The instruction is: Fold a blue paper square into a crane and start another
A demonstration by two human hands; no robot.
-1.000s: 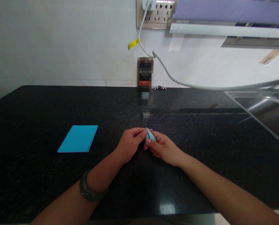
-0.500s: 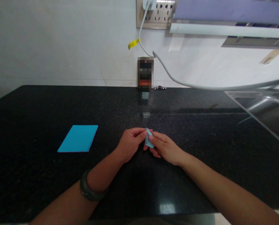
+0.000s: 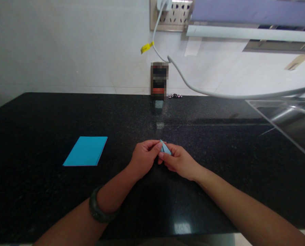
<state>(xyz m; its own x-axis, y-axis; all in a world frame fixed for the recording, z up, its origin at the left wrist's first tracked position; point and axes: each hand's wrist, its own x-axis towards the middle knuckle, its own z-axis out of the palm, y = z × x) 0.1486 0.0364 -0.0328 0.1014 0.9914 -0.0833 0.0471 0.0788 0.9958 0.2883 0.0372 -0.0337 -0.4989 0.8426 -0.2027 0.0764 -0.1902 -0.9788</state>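
Observation:
A small piece of folded light-blue paper (image 3: 165, 148) comes to a point at its top, between my two hands over the dark counter. My left hand (image 3: 146, 158) pinches its left side with thumb and forefinger. From the other side my right hand (image 3: 179, 160) grips it, the thumb lying across its lower part and the fingers behind. Much of the paper is hidden by the fingers. Off to the left lies a neat stack of square blue paper (image 3: 86, 151), apart from both hands.
The black speckled counter (image 3: 132, 208) runs back to a white wall. A phone-like object (image 3: 159, 80), blurred out, leans there beside a small beaded string (image 3: 175, 96). A grey cable (image 3: 219, 96) hangs across the right, above a metal sink (image 3: 293, 119).
My right thumb has slid down and leftward over the folded paper, covering its lower part. My left hand keeps its pinch. The stack lies as before.

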